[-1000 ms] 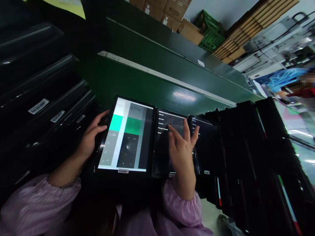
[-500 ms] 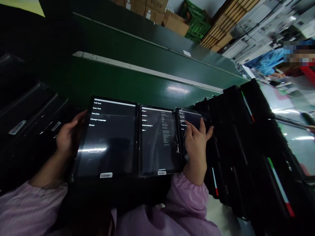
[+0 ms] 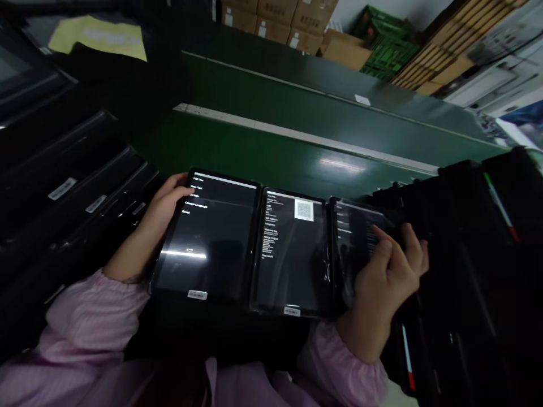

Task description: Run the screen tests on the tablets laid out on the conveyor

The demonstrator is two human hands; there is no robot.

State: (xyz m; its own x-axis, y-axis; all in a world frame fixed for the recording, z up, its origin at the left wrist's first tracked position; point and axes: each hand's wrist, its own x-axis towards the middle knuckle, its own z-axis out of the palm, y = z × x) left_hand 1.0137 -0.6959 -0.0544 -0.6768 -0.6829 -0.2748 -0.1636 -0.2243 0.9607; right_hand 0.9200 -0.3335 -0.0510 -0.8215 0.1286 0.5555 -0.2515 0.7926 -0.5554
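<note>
Three tablets lie side by side in front of me with their screens lit. My left hand (image 3: pixel 163 209) wraps the upper left edge of the left tablet (image 3: pixel 212 243), thumb on its screen over a menu line; the other fingers are partly hidden. The middle tablet (image 3: pixel 292 254), untouched, displays lines of text and a QR code. Over the right tablet (image 3: pixel 345 237) hovers my right hand (image 3: pixel 392 271), fingers apart and holding nothing; whether a fingertip touches the glass, I cannot tell. This hand covers much of that tablet, whose screen shows faint overlapping text.
Stacked dark devices with barcode labels (image 3: pixel 63 188) stand at the left, near a yellow paper (image 3: pixel 99 38). Dark stacks with coloured strips (image 3: pixel 500 206) rise at the right. Beyond the green bench (image 3: pixel 297 144) are cardboard boxes (image 3: pixel 275 31) and a green crate (image 3: pixel 386 42).
My left thumb has come onto the left tablet's screen. The middle screen has switched to an information page with a QR code. The right tablet's display is changing. The whole view has shifted.
</note>
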